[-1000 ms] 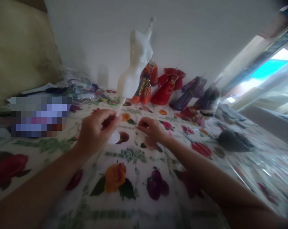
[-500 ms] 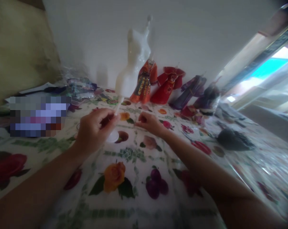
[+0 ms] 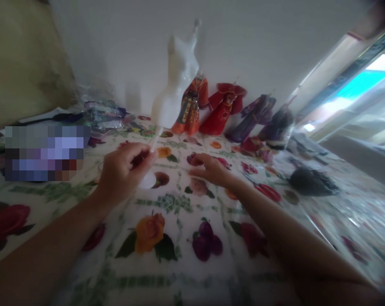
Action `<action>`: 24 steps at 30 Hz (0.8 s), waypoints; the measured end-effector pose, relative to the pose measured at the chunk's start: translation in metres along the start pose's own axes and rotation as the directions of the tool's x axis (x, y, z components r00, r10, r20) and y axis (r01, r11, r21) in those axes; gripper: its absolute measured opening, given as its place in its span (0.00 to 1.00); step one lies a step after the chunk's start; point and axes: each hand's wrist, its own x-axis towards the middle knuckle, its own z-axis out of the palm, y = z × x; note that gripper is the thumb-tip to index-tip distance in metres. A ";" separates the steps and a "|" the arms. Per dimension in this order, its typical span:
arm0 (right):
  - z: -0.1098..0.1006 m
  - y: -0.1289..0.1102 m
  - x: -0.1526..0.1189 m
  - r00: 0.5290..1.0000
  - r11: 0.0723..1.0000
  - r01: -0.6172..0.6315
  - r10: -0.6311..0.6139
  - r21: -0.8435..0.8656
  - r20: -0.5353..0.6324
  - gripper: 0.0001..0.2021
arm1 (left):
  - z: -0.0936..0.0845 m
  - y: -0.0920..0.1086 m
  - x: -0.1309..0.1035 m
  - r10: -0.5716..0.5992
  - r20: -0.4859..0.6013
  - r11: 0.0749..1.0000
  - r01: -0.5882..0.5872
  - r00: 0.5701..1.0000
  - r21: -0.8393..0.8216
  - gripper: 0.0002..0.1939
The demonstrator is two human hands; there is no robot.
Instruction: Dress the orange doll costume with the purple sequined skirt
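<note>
A small white mannequin torso (image 3: 176,80) stands tilted on a thin white rod above a round white base (image 3: 147,181). My left hand (image 3: 126,170) pinches that rod below the torso, between thumb and fingers. To the right, my right hand (image 3: 213,169) hovers low over the flowered tablecloth (image 3: 192,272), its thumb and forefinger apart with nothing visible between them. Its other fingers are partly hidden. Behind the torso, against the wall, is a small orange dress (image 3: 194,104) with a dark patterned front.
A small red dress (image 3: 224,106) and a dark purple one (image 3: 252,114) line the wall. Further right sit a dark plastic-wrapped bundle (image 3: 280,127) and a black bag (image 3: 312,180). Plastic-wrapped packets (image 3: 103,114) lie at the back left, near a blurred-out item (image 3: 47,153).
My right hand has moved a little to the right, away from the rod, and its thumb and forefinger have parted. My left hand keeps its hold. The view has shifted slightly.
</note>
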 end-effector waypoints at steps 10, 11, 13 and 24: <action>0.016 0.029 0.040 1.000 0.999 0.021 -0.022 -0.038 -0.008 0.20 | 0.001 -0.004 0.001 0.012 -0.012 1.000 -0.011 1.000 0.003 0.08; 0.018 0.029 0.044 1.000 0.999 0.025 -0.025 -0.040 -0.014 0.20 | 0.001 -0.004 0.002 0.014 -0.011 1.000 -0.014 1.000 0.003 0.08; 0.021 0.027 0.050 0.999 0.998 0.035 -0.036 -0.047 -0.020 0.20 | 0.000 -0.003 0.002 0.017 -0.001 1.000 -0.017 1.000 0.005 0.08; -0.009 -0.013 0.051 0.998 0.994 0.054 -0.058 0.098 0.039 0.15 | -0.001 -0.002 0.002 0.018 -0.002 1.000 -0.018 1.000 -0.008 0.08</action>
